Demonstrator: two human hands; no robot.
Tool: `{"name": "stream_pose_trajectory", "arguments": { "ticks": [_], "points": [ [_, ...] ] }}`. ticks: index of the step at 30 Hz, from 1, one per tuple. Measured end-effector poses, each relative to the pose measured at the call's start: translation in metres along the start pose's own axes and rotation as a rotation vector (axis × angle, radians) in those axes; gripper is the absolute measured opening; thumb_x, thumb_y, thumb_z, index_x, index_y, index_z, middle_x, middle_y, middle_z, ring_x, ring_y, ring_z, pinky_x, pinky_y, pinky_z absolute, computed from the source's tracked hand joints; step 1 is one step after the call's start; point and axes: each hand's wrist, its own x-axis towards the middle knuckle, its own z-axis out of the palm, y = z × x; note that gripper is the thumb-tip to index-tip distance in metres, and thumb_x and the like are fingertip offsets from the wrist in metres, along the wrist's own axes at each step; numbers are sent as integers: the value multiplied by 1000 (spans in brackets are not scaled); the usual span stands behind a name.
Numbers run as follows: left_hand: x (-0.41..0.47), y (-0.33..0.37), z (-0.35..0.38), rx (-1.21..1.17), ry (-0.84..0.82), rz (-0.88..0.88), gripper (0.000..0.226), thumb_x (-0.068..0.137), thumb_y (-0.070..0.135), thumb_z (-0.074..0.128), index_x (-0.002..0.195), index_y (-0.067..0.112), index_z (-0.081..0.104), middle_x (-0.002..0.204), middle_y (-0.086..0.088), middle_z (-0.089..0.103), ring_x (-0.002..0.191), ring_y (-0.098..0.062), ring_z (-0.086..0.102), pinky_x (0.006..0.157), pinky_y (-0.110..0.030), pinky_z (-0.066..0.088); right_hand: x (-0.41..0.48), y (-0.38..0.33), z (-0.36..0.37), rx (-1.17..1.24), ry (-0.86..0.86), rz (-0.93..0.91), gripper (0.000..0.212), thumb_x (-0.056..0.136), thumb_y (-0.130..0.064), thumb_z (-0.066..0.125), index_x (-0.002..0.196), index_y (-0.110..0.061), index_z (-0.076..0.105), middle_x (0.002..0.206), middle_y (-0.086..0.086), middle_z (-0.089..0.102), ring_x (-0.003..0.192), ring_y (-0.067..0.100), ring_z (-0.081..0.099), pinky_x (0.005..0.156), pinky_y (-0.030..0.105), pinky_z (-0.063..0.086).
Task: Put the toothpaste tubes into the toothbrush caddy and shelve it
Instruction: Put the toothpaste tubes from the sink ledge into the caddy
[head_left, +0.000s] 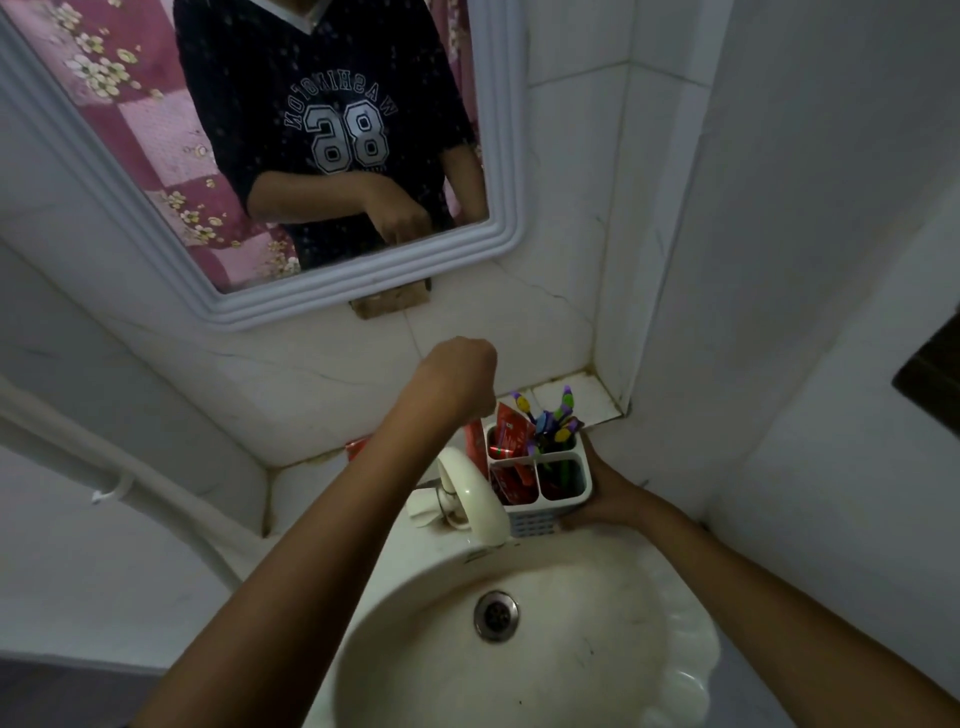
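A white toothbrush caddy (569, 496) with several compartments sits on the back of the sink, right of the tap. My right hand (610, 493) grips its right side. Red toothpaste tubes (511, 431) stand in its left compartments, and purple and green toothbrushes (556, 421) fill the far right one. My left hand (460, 376) hovers above the caddy's left edge, fingers closed on the top of a red toothpaste tube (475, 441) that hangs down beside the caddy. Another red tube (357, 448) lies on the tiled ledge, partly hidden by my left forearm.
A cream tap (475, 493) stands just left of the caddy over the white sink (675, 670) with its drain (496, 616). A tiled ledge (587, 400) runs behind, under a white-framed mirror (498, 156). A white wall closes the right side.
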Motion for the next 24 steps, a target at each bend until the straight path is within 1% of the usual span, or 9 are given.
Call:
{"name": "stream_pose_trajectory", "arguments": {
  "ticks": [4,6,9,10,13,16,20,22,24],
  "points": [
    [-1,0,-2,-42,7,-1,17,84,9,69,99,2,71,93,-13,74,85,-24,71,84,-38,59,0,-1,0,-11,1,1,136,59,6,89,139,-53,-4,146,-16,32,131,-14,38,96,6,43],
    [-2,2,-2,-53,14,-5,14,85,7,69,98,1,71,87,-11,73,82,-24,72,82,-38,60,-1,-1,0,-15,0,5,136,59,4,90,138,-55,-4,145,-18,32,130,-15,38,95,5,43],
    [-3,5,0,-51,28,-10,12,87,6,66,98,1,69,73,-6,62,83,-25,71,82,-37,60,-2,-2,0,-12,-6,7,134,59,4,89,137,-54,-3,145,-17,33,129,-15,39,96,6,43],
    [-4,5,1,-57,25,-11,13,87,6,65,98,1,69,73,-7,62,83,-25,71,81,-37,60,-2,-2,0,-9,-6,7,134,59,5,88,137,-53,-4,144,-16,33,128,-16,39,96,6,42],
    [-7,3,0,-96,13,-16,14,86,8,68,98,1,71,84,-12,74,80,-24,73,81,-37,61,-1,-3,1,1,-1,-2,133,60,11,86,138,-47,-4,144,-13,33,126,-19,39,95,4,42],
    [-9,0,0,-165,12,-40,13,86,9,69,96,2,74,83,-12,77,74,-21,74,80,-36,61,-1,-2,1,11,-3,-5,132,61,12,86,140,-40,-6,142,-16,32,125,-21,39,93,2,41],
    [-12,-4,3,-205,20,-82,14,86,12,70,95,2,75,85,-13,77,76,-22,75,80,-37,62,-1,-3,1,25,3,-9,133,60,11,87,143,-35,-6,144,-7,35,126,-18,41,95,5,42],
    [-14,-6,11,-214,-9,-92,14,86,9,70,96,1,74,91,-15,76,82,-26,74,82,-39,61,-1,-4,0,17,4,-16,132,60,10,87,142,-40,-4,145,-6,35,127,-16,41,96,6,43],
    [-16,-5,22,-208,-53,-83,15,85,6,68,97,0,74,95,-17,76,86,-28,74,83,-40,61,-1,-4,0,7,9,-15,133,60,7,88,139,-51,-3,145,-9,35,127,-15,41,95,6,44]
  ]
}}
